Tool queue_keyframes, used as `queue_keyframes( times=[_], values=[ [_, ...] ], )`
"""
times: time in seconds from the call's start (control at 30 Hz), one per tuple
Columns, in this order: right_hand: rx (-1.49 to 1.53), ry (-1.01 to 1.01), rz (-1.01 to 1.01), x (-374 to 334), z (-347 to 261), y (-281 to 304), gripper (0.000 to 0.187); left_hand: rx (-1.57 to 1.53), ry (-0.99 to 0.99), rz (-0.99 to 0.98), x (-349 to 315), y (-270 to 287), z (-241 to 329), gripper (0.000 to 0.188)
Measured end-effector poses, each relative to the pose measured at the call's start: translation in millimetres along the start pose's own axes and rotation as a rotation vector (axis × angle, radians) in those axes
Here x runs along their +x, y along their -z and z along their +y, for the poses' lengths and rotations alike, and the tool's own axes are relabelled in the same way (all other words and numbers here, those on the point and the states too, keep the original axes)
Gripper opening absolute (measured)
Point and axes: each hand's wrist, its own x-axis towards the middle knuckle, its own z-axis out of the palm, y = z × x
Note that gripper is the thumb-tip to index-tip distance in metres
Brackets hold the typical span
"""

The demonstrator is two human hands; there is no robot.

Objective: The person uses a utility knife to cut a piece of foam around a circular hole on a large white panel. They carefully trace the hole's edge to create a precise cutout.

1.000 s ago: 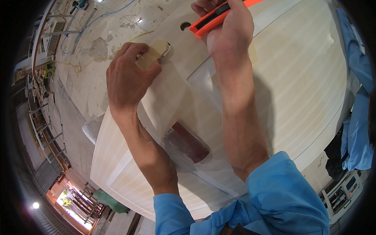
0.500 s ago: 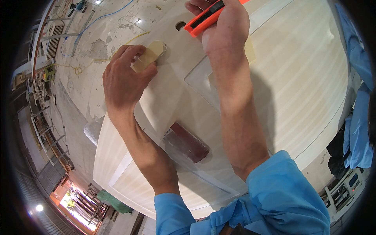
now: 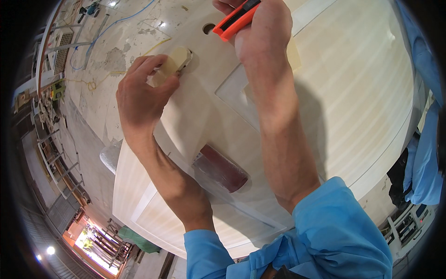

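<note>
A large cream panel (image 3: 353, 102) with recessed lines lies beneath both my hands. My left hand (image 3: 141, 95) grips a pale yellow, round-ended piece (image 3: 179, 59) between thumb and fingers, low over the panel's left part. Its exact kind I cannot tell. An orange utility knife (image 3: 237, 19) with a black insert is held in my right hand (image 3: 267, 30), at the top edge of the view. The knife's far end is out of frame, and my palm covers part of it. Close to the knife's near end is a round hole (image 3: 208, 29) in the panel.
A dark red sanding block (image 3: 222, 168) rests on the panel between my forearms. A pale yellow sheet (image 3: 293, 55) lies partly behind my right wrist. Yellow cord (image 3: 91, 85) and blue hose (image 3: 114, 22) run over the floor at left. Blue cloth (image 3: 425, 153) hangs at right.
Both hands have shifted slightly left in the view, the left one with the pale yellow piece and the right one with the knife. Both grips are kept. The sanding block has stayed put.
</note>
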Motion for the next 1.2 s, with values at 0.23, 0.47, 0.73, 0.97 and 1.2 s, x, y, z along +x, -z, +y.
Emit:
queue_keyframes(
  times=[0.23, 0.47, 0.73, 0.97, 1.2],
  values=[
    [0.021, -0.025, 0.012, 11, 0, -2, 0.023, -0.012, 0.003, 0.038, 8, 1, 0, 0.039],
    [0.026, -0.005, -0.021, 8, 5, 7, 0.024, -0.028, 0.023, 0.039, 2, -2, 0, 0.038],
    [-0.002, 0.057, -0.002, -38, 10, 27, 0.026, 0.04, 0.028, 0.108, -44, -18, -6, 0.039],
    [-0.033, 0.027, -0.016, -61, 10, 45, 0.028, 0.083, 0.063, 0.153, -77, -36, -2, 0.041],
    [-0.036, -0.004, 0.024, -54, 12, 42, 0.028, 0.119, 0.066, 0.189, -76, -38, -1, 0.041]
  ],
)
